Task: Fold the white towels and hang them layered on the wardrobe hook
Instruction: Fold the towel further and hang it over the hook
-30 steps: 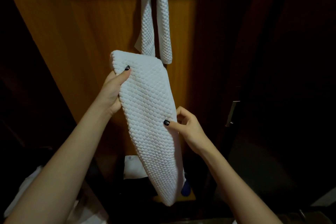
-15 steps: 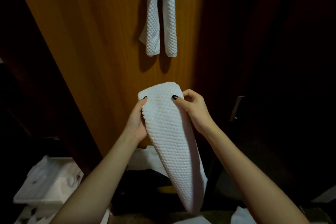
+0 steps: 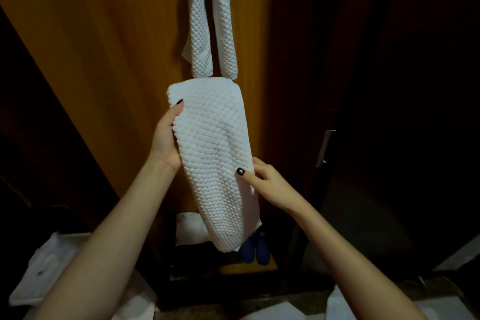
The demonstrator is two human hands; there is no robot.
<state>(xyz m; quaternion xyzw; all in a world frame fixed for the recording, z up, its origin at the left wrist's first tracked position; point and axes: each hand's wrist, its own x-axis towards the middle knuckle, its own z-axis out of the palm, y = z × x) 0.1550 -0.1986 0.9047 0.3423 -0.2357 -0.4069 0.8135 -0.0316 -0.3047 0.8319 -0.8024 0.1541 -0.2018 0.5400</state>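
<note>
A folded white waffle towel (image 3: 211, 153) hangs lengthwise in front of me, its folded top just below a second white towel (image 3: 211, 34). That second towel drapes in two narrow strips from the top of the orange wooden wardrobe panel (image 3: 117, 47); the hook is out of view. My left hand (image 3: 166, 138) grips the held towel's upper left edge, thumb on the front. My right hand (image 3: 262, 180) pinches its right edge lower down, thumb on the front.
More white cloth lies at the lower left (image 3: 44, 273) and lower right (image 3: 345, 306). A dark blue object (image 3: 255, 248) sits behind the towel's bottom end. A metal door handle (image 3: 324, 148) is on the dark door at right.
The held towel has risen from waist height to just under the hanging towel. My right hand slid from the towel's top corner down its right edge; my left hand stays near the top.
</note>
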